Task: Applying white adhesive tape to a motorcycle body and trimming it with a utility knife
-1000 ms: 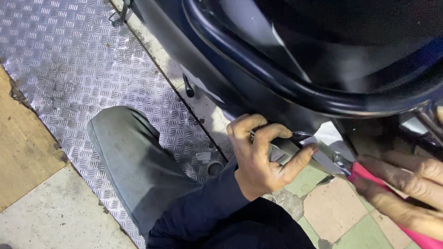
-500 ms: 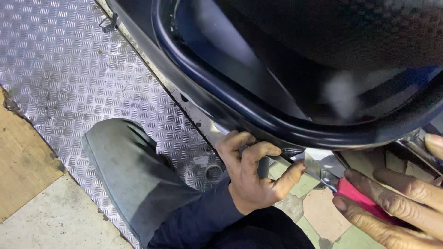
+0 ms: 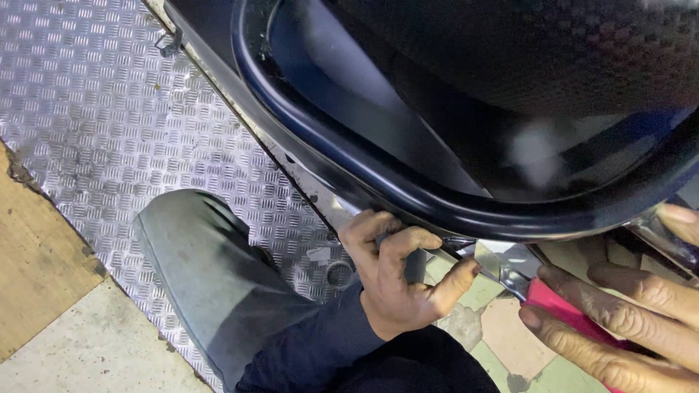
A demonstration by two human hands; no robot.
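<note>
While curled under the dark blue rim (image 3: 408,193), left hand (image 3: 397,280) gripping a metal bracket (image 3: 495,262), right hand (image 3: 619,320) closed around a pink-handled tool (image 3: 564,309).

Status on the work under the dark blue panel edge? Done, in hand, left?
Done: nothing visibly finished; no loose parts lie on the checker plate. In hand: the left hand pinches a small shiny metal bracket under the dark blue panel, while the right hand holds a pink-handled tool against it. Left: the bracket's fastening itself is hidden, so cannot tell.
</note>
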